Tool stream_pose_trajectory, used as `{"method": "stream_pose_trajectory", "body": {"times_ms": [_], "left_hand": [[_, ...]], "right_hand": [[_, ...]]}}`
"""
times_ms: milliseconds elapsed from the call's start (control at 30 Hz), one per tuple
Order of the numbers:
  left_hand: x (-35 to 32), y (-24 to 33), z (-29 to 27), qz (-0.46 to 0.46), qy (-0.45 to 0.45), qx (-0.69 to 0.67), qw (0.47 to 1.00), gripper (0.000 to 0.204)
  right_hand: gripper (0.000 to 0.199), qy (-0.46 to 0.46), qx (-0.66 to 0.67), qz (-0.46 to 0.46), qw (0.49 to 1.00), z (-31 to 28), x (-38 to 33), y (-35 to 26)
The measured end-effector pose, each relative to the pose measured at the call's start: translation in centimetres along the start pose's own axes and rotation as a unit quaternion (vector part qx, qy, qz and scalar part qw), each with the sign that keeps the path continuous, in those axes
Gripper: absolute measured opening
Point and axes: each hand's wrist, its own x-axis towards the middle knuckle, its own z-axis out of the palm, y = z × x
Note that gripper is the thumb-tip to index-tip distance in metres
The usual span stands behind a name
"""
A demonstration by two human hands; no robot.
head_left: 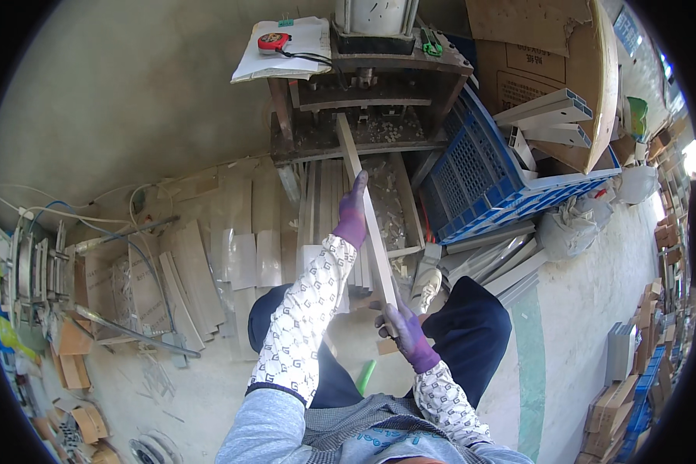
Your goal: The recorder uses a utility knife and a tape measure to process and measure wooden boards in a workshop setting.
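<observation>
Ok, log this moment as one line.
left hand: holding long bar; right hand: holding bar's near end; bar's far end: at press; red tape measure: on paper

Looks smooth and matt on the long, pale, metal-like bar [373,236] at mid-dial; worn and rough on the dark, square-framed metal press [394,93] at twelve o'clock; smooth on the blue, latticed, box-shaped plastic crate [475,205] between two and three.

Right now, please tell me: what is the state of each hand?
Left hand: closed on the long pale bar, partway along it.
Right hand: closed on the same bar, at the end nearest the body.
</observation>
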Motion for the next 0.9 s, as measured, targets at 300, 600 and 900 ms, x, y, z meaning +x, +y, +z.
{"method": "stream_pose_trajectory", "body": {"times_ms": [300, 600, 900], "left_hand": [[0.1, 0.8, -1.1, 0.032, -0.013, -0.024, 0.999, 0.074], [-3.7, -1.6, -5.1, 0.054, -0.039, 0.16, 0.985, 0.08], [-6.0, 0.9, -3.3, 0.086, -0.039, 0.035, 0.995, 0.076]], "right_hand": [[0.065, 0.043, 0.039, 0.03, 0.998, 1.9, 1.7, 0.3], [0.058, 0.091, -0.149, -0.275, 0.945, 5.6, 7.9, -2.9], [0.068, 0.04, -0.058, -0.086, 0.994, 6.3, 7.6, -4.6]]}}
